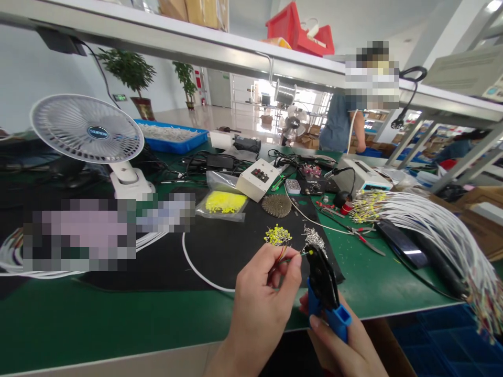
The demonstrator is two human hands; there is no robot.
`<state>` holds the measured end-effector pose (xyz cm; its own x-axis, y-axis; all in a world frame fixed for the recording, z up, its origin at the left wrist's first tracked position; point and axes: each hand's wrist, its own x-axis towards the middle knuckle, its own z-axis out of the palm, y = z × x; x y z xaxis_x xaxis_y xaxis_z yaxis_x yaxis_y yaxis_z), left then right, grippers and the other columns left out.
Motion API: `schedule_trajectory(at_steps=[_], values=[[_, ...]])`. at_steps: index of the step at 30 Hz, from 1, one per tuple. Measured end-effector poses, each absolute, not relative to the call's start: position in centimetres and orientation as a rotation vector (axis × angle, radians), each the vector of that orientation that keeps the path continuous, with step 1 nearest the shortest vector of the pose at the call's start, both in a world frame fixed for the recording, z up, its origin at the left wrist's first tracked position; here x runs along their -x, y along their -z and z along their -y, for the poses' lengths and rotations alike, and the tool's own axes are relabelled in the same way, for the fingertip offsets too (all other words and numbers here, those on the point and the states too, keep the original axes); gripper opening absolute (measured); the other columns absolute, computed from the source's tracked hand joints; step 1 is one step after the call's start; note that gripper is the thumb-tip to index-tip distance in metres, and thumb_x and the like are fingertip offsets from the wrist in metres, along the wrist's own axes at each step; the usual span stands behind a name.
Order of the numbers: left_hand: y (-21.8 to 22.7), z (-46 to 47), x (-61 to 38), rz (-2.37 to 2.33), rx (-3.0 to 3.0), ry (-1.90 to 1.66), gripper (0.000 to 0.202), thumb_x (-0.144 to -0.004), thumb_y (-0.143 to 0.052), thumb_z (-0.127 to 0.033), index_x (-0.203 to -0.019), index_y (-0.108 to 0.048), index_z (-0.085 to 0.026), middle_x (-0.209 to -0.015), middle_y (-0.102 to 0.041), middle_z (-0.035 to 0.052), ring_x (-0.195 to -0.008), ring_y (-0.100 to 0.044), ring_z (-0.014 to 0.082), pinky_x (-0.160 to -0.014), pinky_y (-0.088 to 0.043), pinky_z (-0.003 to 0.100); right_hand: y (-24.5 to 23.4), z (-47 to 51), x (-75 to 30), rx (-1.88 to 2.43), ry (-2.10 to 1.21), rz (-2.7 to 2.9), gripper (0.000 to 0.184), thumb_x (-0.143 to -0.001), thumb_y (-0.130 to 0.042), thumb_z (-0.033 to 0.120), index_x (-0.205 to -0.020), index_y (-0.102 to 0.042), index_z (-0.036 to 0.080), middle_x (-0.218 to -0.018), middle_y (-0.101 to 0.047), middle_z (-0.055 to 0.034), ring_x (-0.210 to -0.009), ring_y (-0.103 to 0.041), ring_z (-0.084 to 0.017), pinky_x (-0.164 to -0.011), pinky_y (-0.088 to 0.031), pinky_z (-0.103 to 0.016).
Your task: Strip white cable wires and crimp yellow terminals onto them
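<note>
My left hand point(263, 293) pinches thin coloured wires point(283, 252) between thumb and fingers; a white cable point(198, 272) curves over the mat to it. In my right hand point(349, 340) is a crimping tool point(325, 285) with black jaws and blue handles. One wire end reaches the jaws, where a small yellow piece shows; how far the jaws are closed I cannot tell. Just beyond my hands lie a small pile of yellow-capped metal pieces point(277, 234) and a pile of silver terminals point(314, 240) on the black mat point(157, 267).
Right of the mat are red-handled pliers point(367, 238), a phone point(403, 244) and a large bundle of white cables point(440, 220). Behind stand a bag of yellow pieces point(225, 202), a switch box point(257, 179) and a fan point(88, 133). A person point(338, 123) stands beyond the shelf point(188, 43).
</note>
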<state>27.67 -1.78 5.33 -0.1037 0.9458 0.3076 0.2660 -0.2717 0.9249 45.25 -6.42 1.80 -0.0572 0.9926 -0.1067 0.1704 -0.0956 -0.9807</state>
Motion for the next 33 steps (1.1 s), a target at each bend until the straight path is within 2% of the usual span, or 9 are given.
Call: schedule_trajectory(at_steps=[4,11,16,20,27,30,33], values=[[-5.4,1.8,-27.9,-1.376,-1.561,-1.409,0.016,-0.099,-0.060,-0.036,-0.088,-0.066,-0.025,-0.073,-0.055,-0.0059,-0.061,-0.046,0.0078,-0.059,-0.040,0.020,-1.4,6.5,-45.4,1.370,-1.241,1.355,0.046,-0.093,-0.068,0.047,-0.131,-0.065,0.021,-0.126,-0.072,-0.0117,-0.110,-0.069,-0.029,-0.095,-0.052,-0.036],[-5.3,2.1,-28.0,-1.389,-1.550,-1.404,0.019,-0.099,-0.060,-0.037,-0.088,-0.067,-0.023,-0.074,-0.055,-0.0046,-0.063,-0.046,0.0081,-0.061,-0.040,0.019,-1.2,6.4,-45.1,1.342,-1.195,1.417,0.035,-0.096,-0.063,0.039,-0.127,-0.064,0.024,-0.115,-0.074,-0.0069,-0.100,-0.070,-0.024,-0.091,-0.052,-0.032],[-5.3,2.2,-27.8,-1.399,-1.530,-1.396,0.019,-0.098,-0.060,-0.037,-0.088,-0.068,-0.022,-0.072,-0.056,-0.0039,-0.062,-0.047,0.0083,-0.060,-0.040,0.018,-1.0,6.6,-45.2,1.353,-1.205,1.387,0.039,-0.097,-0.063,0.042,-0.131,-0.062,0.024,-0.127,-0.071,-0.0084,-0.107,-0.069,-0.026,-0.094,-0.053,-0.035],[-5.3,2.4,-27.9,-1.414,-1.522,-1.408,0.020,-0.098,-0.060,-0.037,-0.086,-0.068,-0.022,-0.072,-0.055,-0.0041,-0.062,-0.047,0.0080,-0.059,-0.040,0.017,-0.9,6.6,-45.3,1.376,-1.229,1.396,0.045,-0.097,-0.062,0.044,-0.137,-0.058,0.024,-0.143,-0.063,-0.0112,-0.116,-0.067,-0.028,-0.099,-0.052,-0.037],[-5.1,2.4,-28.1,-1.369,-1.489,-1.398,0.021,-0.099,-0.059,-0.038,-0.088,-0.067,-0.023,-0.074,-0.057,-0.0037,-0.065,-0.049,0.0087,-0.062,-0.041,0.018,-1.0,6.3,-45.2,1.393,-1.237,1.494,0.049,-0.101,-0.057,0.045,-0.144,-0.048,0.024,-0.126,-0.069,-0.0088,-0.118,-0.065,-0.025,-0.105,-0.048,-0.035],[-5.1,2.4,-27.9,-1.314,-1.442,-1.379,0.022,-0.100,-0.058,-0.040,-0.089,-0.067,-0.022,-0.077,-0.059,-0.0029,-0.070,-0.053,0.0095,-0.065,-0.043,0.018,-0.2,6.2,-45.5,1.426,-1.125,1.600,0.049,-0.102,-0.055,0.043,-0.146,-0.045,0.025,-0.137,-0.064,-0.0098,-0.132,-0.058,-0.025,-0.111,-0.045,-0.035],[-4.8,2.5,-27.6,-1.281,-1.371,-1.339,0.024,-0.099,-0.059,-0.042,-0.090,-0.067,-0.022,-0.080,-0.060,-0.0023,-0.074,-0.053,0.0100,-0.066,-0.042,0.018,1.0,6.0,-45.7,1.454,-0.945,1.685,0.048,-0.101,-0.054,0.037,-0.147,-0.044,0.027,-0.145,-0.058,-0.0097,-0.134,-0.057,-0.026,-0.113,-0.044,-0.038]])
